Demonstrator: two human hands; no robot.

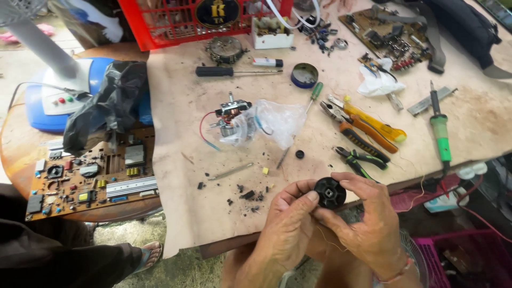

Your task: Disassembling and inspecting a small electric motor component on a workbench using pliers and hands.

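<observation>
My left hand (288,224) and my right hand (368,218) meet at the near edge of the workbench (224,218). Between their fingertips both pinch one small round black part (329,193) with a squarish hole in its middle. The left thumb lies on its left rim, and the right fingers wrap its right side. Behind the hands, a small motor with copper windings (232,120) lies half in a clear plastic bag (274,121). Black crumbs and chips (246,195) are scattered on the bench left of my hands.
Orange pliers (362,125), green-handled cutters (360,159), a green soldering iron (440,136), screwdrivers (234,71) and a round tin (304,75) lie on the bench. A circuit board (88,178) sits at left beside a black bag (109,104). A red crate (176,21) stands behind.
</observation>
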